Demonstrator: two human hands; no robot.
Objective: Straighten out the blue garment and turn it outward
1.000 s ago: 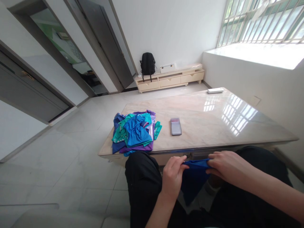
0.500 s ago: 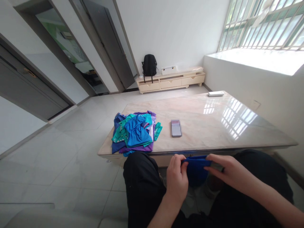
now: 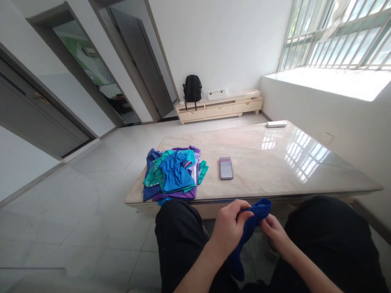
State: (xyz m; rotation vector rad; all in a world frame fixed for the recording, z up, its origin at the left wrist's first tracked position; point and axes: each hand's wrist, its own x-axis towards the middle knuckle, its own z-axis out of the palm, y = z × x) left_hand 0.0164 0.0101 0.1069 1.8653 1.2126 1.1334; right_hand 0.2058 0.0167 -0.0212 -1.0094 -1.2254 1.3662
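Between my knees hangs a blue sock-like cloth (image 3: 251,228), with an open, loop-shaped end at the upper right and a narrow rounded end below. My left hand (image 3: 232,224) is closed on it just under the open end, thumb and fingers pinching the fabric. Lower on the right edge of that opening, my right hand (image 3: 276,234) pinches the cloth with its fingertips. A heaped pile of clothes (image 3: 179,173) in blue, green and purple lies on the near left corner of the table, apart from both hands.
The marble-topped table (image 3: 250,146) stands in front of my knees. On it lie a phone-like device with a blurred screen (image 3: 226,169) and a white oblong object (image 3: 276,124) at the far edge. Beyond, a low cabinet (image 3: 220,112) carries a black backpack (image 3: 192,88).
The blue cloth has turned from held stretched sideways between both hands to hanging lengthwise. My right hand has dropped lower and regripped beside the opening; the view has tilted slightly.
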